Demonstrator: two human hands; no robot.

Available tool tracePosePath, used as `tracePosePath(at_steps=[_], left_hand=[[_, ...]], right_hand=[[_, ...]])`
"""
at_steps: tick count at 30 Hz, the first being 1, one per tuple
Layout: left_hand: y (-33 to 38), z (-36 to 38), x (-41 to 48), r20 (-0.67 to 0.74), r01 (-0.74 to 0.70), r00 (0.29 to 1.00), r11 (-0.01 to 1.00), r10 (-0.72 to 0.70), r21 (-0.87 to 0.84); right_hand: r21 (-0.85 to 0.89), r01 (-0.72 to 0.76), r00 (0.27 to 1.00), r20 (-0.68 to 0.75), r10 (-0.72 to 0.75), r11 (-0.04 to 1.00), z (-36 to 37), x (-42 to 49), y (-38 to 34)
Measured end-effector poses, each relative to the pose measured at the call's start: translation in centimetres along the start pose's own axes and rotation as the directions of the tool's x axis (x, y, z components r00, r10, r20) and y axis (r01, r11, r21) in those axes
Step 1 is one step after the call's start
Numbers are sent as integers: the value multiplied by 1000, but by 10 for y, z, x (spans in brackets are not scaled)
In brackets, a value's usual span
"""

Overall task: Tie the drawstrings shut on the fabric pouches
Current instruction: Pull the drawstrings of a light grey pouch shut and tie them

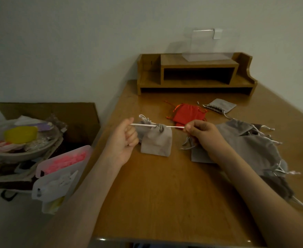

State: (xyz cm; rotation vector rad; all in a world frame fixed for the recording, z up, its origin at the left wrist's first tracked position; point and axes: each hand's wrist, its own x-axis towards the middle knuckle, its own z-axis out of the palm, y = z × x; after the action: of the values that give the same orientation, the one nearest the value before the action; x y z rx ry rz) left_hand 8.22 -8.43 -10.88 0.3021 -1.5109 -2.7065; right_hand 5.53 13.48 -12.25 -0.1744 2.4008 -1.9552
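Observation:
A small grey fabric pouch (157,142) hangs just above the wooden table (165,194), its neck gathered tight. A white drawstring (141,124) runs straight out from both sides of the neck. My left hand (124,140) is closed on the left end of the drawstring. My right hand (202,134) pinches the right end. Behind the pouch, partly hidden by it, lies another grey pouch (141,128) with a knotted string. A pile of grey pouches (251,145) lies under and to the right of my right forearm.
Red pouches (188,114) lie behind my hands, with one grey pouch (221,105) further back right. A wooden desk shelf (197,74) stands at the table's far end. Left of the table sits a cardboard box (72,115) with a bowl (18,151) and plastic packets (61,167).

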Motion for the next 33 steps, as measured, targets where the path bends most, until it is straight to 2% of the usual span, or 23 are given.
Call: tracePosePath(at_steps=[4,7,11,13,15,17,19,21,23,29,31,33], left_hand=[[4,-2,-1,117,77,991,989,-62,-124],[8,-5,-2,250,113,967,965,-52,-238],[10,-4,-6,308,82,951,958,8,-276],[10,-1,-9,306,22,951,983,36,-182],[7,3,-11,267,-111,959,993,99,30],[3,8,-14,249,-230,954,941,167,249],[-1,12,-15,249,-277,949,886,192,372],[-3,13,-15,225,-270,955,883,194,384],[-3,14,-15,185,-238,965,914,184,328],[-4,17,-14,121,-203,976,949,178,240],[-3,17,-13,122,-211,975,948,186,238],[-2,17,-13,149,-192,976,958,162,214]], right_hand=[[160,-5,999,35,-1,987,-1,-3,-8],[252,-3,996,84,-19,968,-1,-4,-11],[297,25,987,144,-70,955,-1,-5,-13],[324,67,966,217,-143,944,-2,-7,-15],[315,122,929,296,-220,941,-4,-8,-16],[361,104,897,368,-244,927,-6,-10,-17],[395,66,865,435,-250,916,-8,-12,-20],[367,46,843,484,-233,929,-7,-13,-21],[301,17,860,482,-168,953,-5,-13,-21],[-30,47,912,410,-31,998,8,-17,-22],[-99,68,931,363,-28,993,17,-20,-23],[-140,149,956,274,-106,979,23,-19,-22]])
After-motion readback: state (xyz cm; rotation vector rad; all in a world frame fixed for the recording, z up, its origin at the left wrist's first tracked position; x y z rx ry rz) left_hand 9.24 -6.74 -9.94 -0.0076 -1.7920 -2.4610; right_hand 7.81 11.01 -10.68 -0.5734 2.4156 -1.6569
